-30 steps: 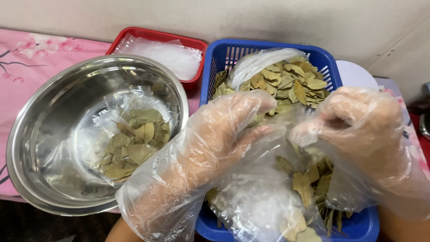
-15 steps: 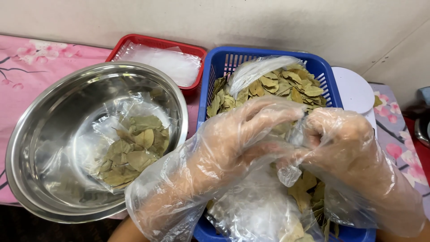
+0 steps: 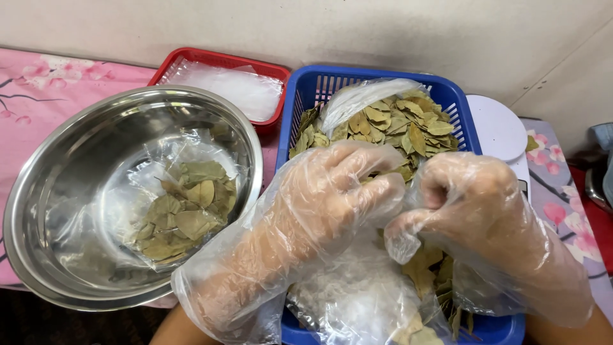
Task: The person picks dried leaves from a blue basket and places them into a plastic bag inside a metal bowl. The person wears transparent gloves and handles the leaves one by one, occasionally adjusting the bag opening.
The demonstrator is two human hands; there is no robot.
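Both gloved hands pinch a clear plastic bag [image 3: 399, 246]: left hand [image 3: 332, 198], right hand [image 3: 466, 204]. Dried bay leaves [image 3: 402, 124] fill the blue basket [image 3: 306, 96] beneath

Pink floral tablecloth [image 3: 38, 96] (blossoms) below cream wall [image 3: 383, 32].

Bowl [image 3: 76, 160] left of basket [image 3: 306, 96]; tray [image 3: 185, 64] apparently behind.

bowl [image 3: 76, 153], left of frame: polished metal, glossy. blue basket [image 3: 306, 96] and red basket [image 3: 191, 61]: rigid plastic. gloves on left hand [image 3: 332, 198] and right hand [image 3: 472, 204]: thin clear film, wrinkled. leaves [image 3: 402, 124]: dry, matt. tablecloth [image 3: 38, 83], upper left: smooth printed covering.
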